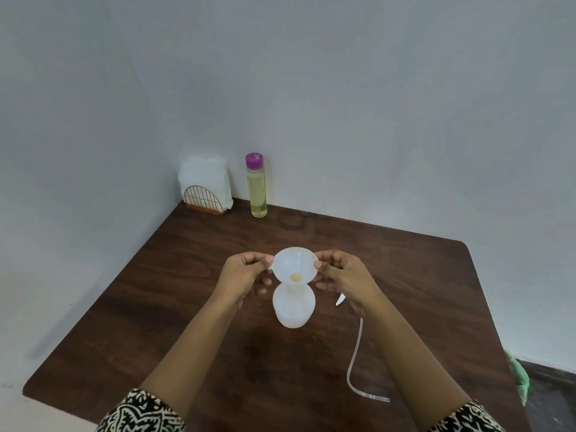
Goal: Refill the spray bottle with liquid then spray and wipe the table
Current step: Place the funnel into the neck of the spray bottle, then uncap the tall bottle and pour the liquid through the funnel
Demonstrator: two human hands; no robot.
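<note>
A translucent white spray bottle body point(293, 307) stands upright mid-table with its head off. A white funnel point(296, 265) sits in its neck. My left hand point(246, 271) pinches the funnel's left rim and my right hand point(339, 272) pinches its right rim. The spray head's white tip point(340, 299) pokes out from under my right hand, and its clear dip tube point(355, 363) curls across the table toward the front. A tall bottle of yellow liquid with a purple cap point(256, 186) stands at the back by the wall.
A gold wire holder with white napkins point(205, 187) sits in the back left corner. The dark wooden table point(156, 307) is set against grey walls on the left and back. Something green point(519, 377) hangs off the table's right edge.
</note>
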